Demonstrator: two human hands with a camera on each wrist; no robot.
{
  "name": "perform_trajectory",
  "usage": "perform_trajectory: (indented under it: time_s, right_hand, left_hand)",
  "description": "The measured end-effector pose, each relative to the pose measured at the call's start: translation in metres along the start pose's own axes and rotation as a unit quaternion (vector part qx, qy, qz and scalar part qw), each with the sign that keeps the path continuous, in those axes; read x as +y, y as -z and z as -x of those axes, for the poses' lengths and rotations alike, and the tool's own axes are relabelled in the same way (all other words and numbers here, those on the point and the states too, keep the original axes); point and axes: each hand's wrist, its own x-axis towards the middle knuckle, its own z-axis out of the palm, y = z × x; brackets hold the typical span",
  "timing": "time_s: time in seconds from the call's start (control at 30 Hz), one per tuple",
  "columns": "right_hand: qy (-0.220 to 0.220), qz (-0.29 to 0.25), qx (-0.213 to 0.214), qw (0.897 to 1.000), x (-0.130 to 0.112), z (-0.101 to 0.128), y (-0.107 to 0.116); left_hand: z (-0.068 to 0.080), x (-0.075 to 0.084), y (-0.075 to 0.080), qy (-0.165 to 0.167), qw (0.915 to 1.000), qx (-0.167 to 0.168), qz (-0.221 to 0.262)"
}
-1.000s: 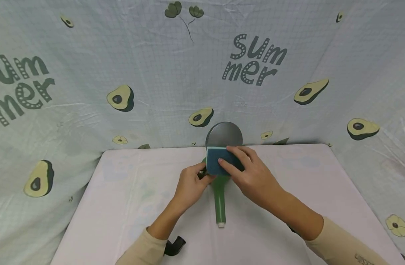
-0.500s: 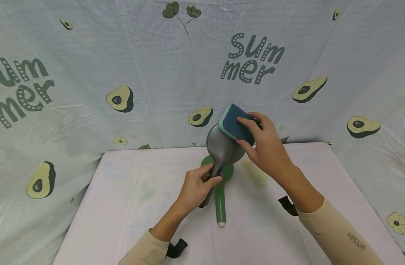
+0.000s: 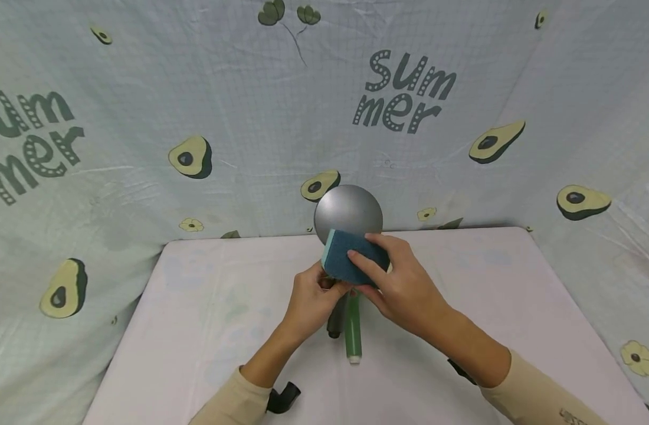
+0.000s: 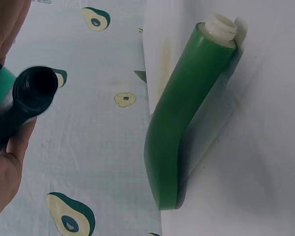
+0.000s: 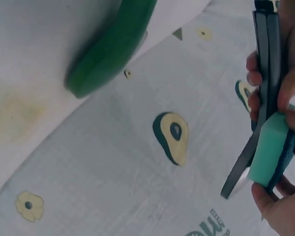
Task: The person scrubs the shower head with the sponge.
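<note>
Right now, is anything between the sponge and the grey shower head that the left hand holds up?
Nothing visible is between them. The right hand presses the blue-green sponge directly against the grey shower head, just above the left hand. The green shower head lies apart on the table.

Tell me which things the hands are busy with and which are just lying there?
Busy with:
left hand grips the grey shower head
right hand presses the sponge on it

Just lying there:
green shower head on the table
avocado cloth behind
</note>
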Motion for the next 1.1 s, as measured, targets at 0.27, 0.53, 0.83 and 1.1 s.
perform_trajectory:
  time_s: [0.27, 0.53, 0.83, 1.1]
  right_hand:
    - [-0.074, -0.025, 0.013, 0.997, 0.026, -0.026, 0.022]
    - [-0.182, -0.071, 0.004, 0.981, 0.052, -0.046, 0.034]
    - [-0.038, 0.002, 0.043, 0.998, 0.011, -0.017, -0.001]
    - [-0.042, -0.008, 0.054, 0.998, 0.002, -0.005, -0.011]
  left_hand:
    - [-0.002, 0.002, 0.0, 0.036, 0.9962, -0.039, 0.07]
    - [-0.002, -0.004, 0.0, 0.024, 0.9972, -0.029, 0.064]
    - [-0.005, -0.003, 0.004, 0.011, 0.9962, -0.008, 0.086]
    - [-0.008, 0.0, 0.006, 0.006, 0.9915, -0.013, 0.129]
